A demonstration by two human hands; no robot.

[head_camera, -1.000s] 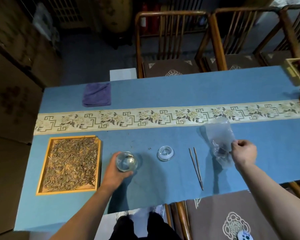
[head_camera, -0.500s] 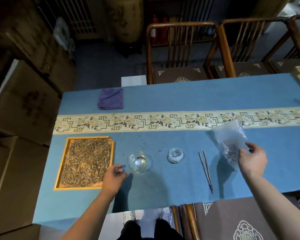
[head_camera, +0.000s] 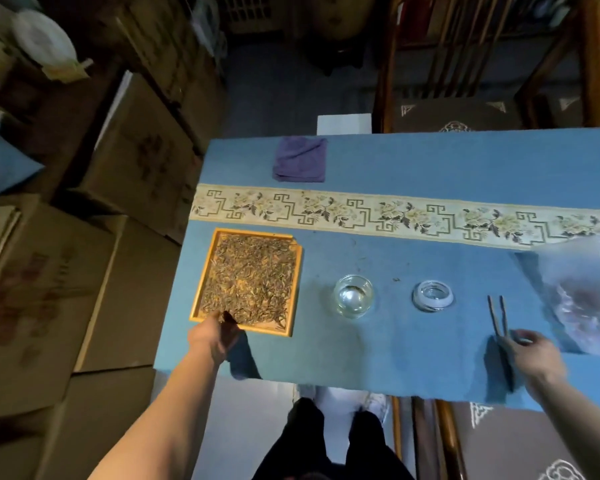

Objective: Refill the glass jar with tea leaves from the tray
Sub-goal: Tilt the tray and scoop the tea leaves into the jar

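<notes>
**Dim storeroom around a cloth-covered table**

A long table under a blue felt cloth [head_camera: 430, 161] with a cream floral band [head_camera: 395, 216] fills the right. Stacked brown cardboard boxes [head_camera: 132, 161] crowd the left, near to far. Dark wooden slat-back chairs with patterned brown cushions [head_camera: 465, 112] stand on the far side. The grey floor [head_camera: 284, 84] lies in low light.

Blue-clothed table [head_camera: 430, 161]: tray [head_camera: 201, 282], jar [head_camera: 353, 296], lid [head_camera: 432, 295], tweezers [head_camera: 498, 315], cloth [head_camera: 300, 159], bag [head_camera: 582, 292].
</notes>
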